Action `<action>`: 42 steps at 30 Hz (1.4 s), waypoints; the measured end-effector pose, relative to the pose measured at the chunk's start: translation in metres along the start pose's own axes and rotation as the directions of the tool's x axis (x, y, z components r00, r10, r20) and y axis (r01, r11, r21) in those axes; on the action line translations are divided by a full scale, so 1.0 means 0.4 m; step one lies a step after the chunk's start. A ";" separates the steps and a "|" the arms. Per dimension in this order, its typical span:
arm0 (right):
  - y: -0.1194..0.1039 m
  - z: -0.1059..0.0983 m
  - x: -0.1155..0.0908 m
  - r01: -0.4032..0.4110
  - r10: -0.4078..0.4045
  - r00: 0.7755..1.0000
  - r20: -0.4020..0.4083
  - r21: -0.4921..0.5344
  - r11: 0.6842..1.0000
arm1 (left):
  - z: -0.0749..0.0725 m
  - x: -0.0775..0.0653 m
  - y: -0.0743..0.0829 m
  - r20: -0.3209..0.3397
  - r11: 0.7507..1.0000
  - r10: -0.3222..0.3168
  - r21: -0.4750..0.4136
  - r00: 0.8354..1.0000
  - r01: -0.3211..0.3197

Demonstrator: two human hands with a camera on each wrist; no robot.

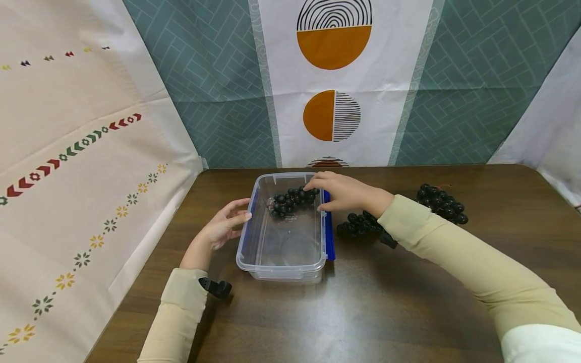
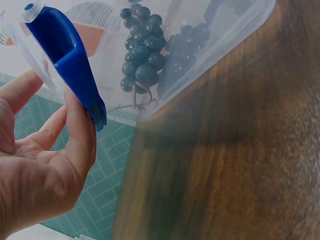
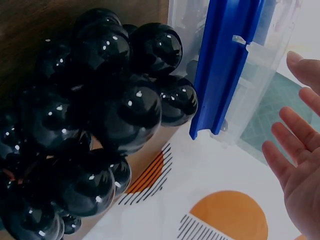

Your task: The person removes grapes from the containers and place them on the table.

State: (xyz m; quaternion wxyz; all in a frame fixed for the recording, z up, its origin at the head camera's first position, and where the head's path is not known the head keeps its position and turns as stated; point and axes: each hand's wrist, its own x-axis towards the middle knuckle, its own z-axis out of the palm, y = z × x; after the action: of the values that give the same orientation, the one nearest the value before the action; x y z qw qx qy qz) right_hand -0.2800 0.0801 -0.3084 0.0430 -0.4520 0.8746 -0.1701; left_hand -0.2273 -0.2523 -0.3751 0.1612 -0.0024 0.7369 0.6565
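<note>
One bunch of black grapes (image 1: 290, 202) lies inside the clear plastic container (image 1: 281, 264), near its far end; a second bunch (image 1: 358, 225) and a third bunch (image 1: 442, 203) rest on the bench (image 1: 408, 307), to the right. The right hand (image 1: 342, 192) has spread fingers, holding nothing, over the right rim. If its wrist drops, the sleeve (image 1: 404, 217) may drag the second bunch and loosen grapes. The left hand (image 1: 223, 225) only touches the container's side with extended fingers, so a bump could make the container slide.
</note>
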 end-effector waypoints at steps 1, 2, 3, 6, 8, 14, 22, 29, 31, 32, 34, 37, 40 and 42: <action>-0.001 0.002 0.004 -0.001 0.001 1.000 0.005 0.001 1.000 | -0.001 0.000 0.000 0.000 1.000 0.000 0.001 1.000 0.000; -0.001 0.004 0.007 -0.001 0.001 1.000 0.010 -0.001 1.000 | -0.001 0.000 0.000 0.001 1.000 0.001 0.002 1.000 -0.001; -0.002 0.006 0.011 -0.003 0.003 1.000 0.015 -0.001 1.000 | -0.002 0.000 -0.001 0.000 1.000 0.001 0.002 1.000 -0.001; -0.002 0.012 0.024 -0.001 0.001 1.000 0.028 -0.003 1.000 | -0.003 0.000 -0.001 0.001 1.000 0.006 0.000 1.000 -0.006; -0.001 0.016 0.032 0.007 -0.006 0.999 0.036 -0.002 1.000 | -0.004 0.001 -0.001 0.004 1.000 0.006 0.002 1.000 -0.006; 0.007 0.026 0.053 0.027 -0.026 0.998 0.054 -0.002 1.000 | -0.003 0.002 -0.005 0.000 1.000 0.005 0.017 1.000 -0.005; 0.011 0.034 0.071 0.036 -0.035 0.997 0.067 -0.005 0.999 | -0.004 0.002 -0.006 0.009 1.000 0.006 0.027 1.000 -0.006; 0.007 0.043 0.091 0.000 -0.001 0.995 0.097 0.009 1.000 | -0.004 0.000 -0.007 0.011 1.000 0.009 0.026 1.000 -0.010; 0.006 0.047 0.096 -0.001 -0.001 0.994 0.109 0.011 1.000 | -0.003 0.000 -0.009 0.006 1.000 0.008 0.025 1.000 -0.008; 0.006 0.049 0.099 0.001 -0.002 0.993 0.115 0.008 1.000 | -0.002 0.001 -0.010 0.004 1.000 0.006 0.022 1.000 -0.006; 0.004 0.051 0.103 0.001 -0.001 0.992 0.125 0.004 1.000 | -0.001 0.001 -0.012 0.003 1.000 0.007 0.021 1.000 -0.007; 0.000 0.052 0.107 -0.005 0.005 0.991 0.134 0.001 1.000 | -0.002 0.002 -0.012 0.003 1.000 0.009 0.025 1.000 -0.009; -0.003 0.052 0.112 -0.012 0.012 0.990 0.141 -0.004 1.000 | -0.004 0.002 -0.011 0.004 1.000 0.012 0.028 1.000 -0.012; -0.003 0.054 0.118 -0.013 0.014 0.989 0.149 -0.011 1.000 | -0.006 0.002 -0.011 0.006 0.999 0.015 0.030 1.000 -0.015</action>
State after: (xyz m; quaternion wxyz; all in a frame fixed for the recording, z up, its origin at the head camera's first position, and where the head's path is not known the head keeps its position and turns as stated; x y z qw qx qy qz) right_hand -0.3016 0.0358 -0.3247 0.1071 -0.4578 0.8728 -0.1314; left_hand -0.2277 -0.2551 -0.3793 0.1584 0.0074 0.7461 0.6466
